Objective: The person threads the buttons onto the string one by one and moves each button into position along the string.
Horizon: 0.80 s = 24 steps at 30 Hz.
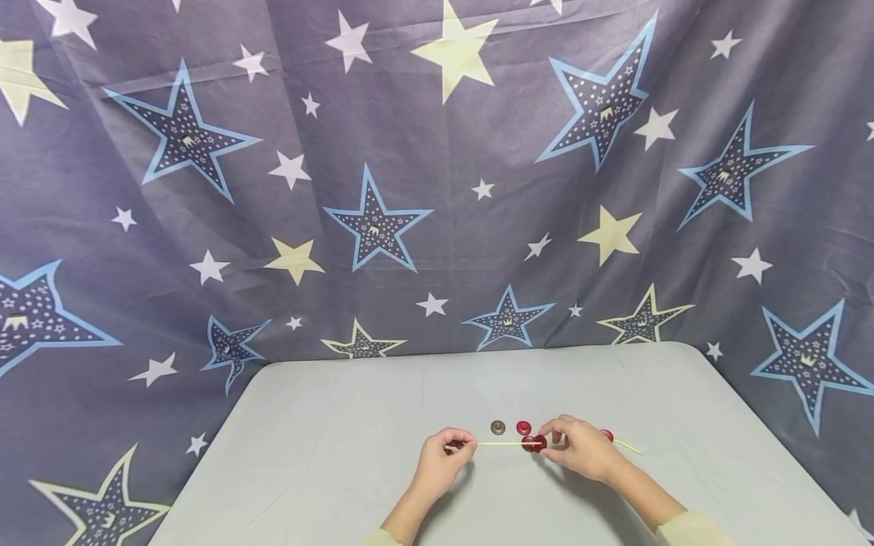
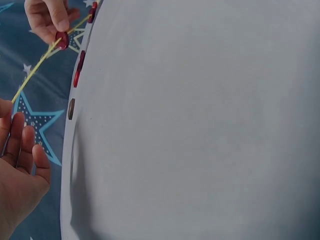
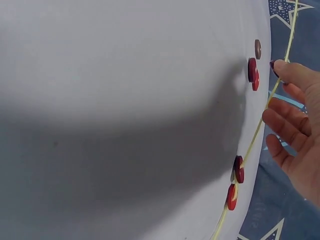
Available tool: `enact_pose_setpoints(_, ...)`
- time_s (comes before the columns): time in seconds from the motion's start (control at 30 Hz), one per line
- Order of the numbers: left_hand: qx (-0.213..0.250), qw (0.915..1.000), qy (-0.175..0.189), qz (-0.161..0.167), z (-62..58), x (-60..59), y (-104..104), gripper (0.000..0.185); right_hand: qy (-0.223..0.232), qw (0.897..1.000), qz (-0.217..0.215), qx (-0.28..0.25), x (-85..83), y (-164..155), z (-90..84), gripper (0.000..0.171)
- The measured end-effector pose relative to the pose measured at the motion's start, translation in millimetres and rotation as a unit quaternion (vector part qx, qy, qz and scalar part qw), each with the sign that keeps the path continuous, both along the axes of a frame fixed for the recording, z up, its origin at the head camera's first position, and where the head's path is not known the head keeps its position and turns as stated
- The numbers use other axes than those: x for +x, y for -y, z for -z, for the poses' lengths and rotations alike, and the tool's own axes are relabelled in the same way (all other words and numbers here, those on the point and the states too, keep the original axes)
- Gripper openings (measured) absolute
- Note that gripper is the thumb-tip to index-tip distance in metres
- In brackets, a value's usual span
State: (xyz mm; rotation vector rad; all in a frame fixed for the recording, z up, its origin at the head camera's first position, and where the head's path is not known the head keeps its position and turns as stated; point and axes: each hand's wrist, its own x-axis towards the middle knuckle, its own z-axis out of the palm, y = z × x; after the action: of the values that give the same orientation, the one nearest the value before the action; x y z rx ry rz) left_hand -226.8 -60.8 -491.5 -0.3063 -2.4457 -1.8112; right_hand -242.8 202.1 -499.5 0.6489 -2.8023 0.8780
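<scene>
My left hand (image 1: 440, 455) pinches a thin yellow string (image 1: 504, 444) between thumb and fingers. The string runs taut to my right hand (image 1: 580, 449). Thumb and forefinger of the right hand pinch a dark red round button (image 2: 61, 40), held up off the table, with the string passing at its middle. Beyond the right hand the string slopes down to the table, where a dark red button (image 3: 239, 169) and a brighter red button (image 3: 232, 197) sit on it. In the head view the right hand partly hides these.
Loose on the pale table (image 1: 328, 455), past the hands, lie a brown button (image 1: 498, 428), a red button (image 1: 523, 427) and a dark red one (image 3: 252, 70). The string's tail (image 1: 630, 447) lies at the right. A star-patterned curtain (image 1: 423, 227) hangs behind the table.
</scene>
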Motion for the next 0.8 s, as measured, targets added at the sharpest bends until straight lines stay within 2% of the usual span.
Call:
enact_pose_setpoints(0.1, 0.001, 1.0, 0.0, 0.004, -5.5, 3.3, 1, 0.006, -0.002, 1.0, -0.002, 0.001, 0.8, -2, 0.5, 0.023)
enact_pose_setpoints(0.3, 0.0, 1.0, 0.004, 0.007, -5.1, 3.4, 3, 0.006, 0.0, 1.0, -0.004, -0.004, 2.0, -6, 0.9, 0.024)
enact_pose_setpoints(0.53, 0.002, 0.9999, 0.008, 0.011, -2.9, 1.8, 4, 0.007, 0.006, 1.0, 0.014, 0.004, 2.5, -10, 3.6, 0.024)
enact_pose_setpoints(0.8, 0.004, 0.9999, 0.007, 0.008, -4.4, 4.8, 3, 0.006, 0.002, 1.0, 0.018, 0.006, 1.7, -17, 8.1, 0.024)
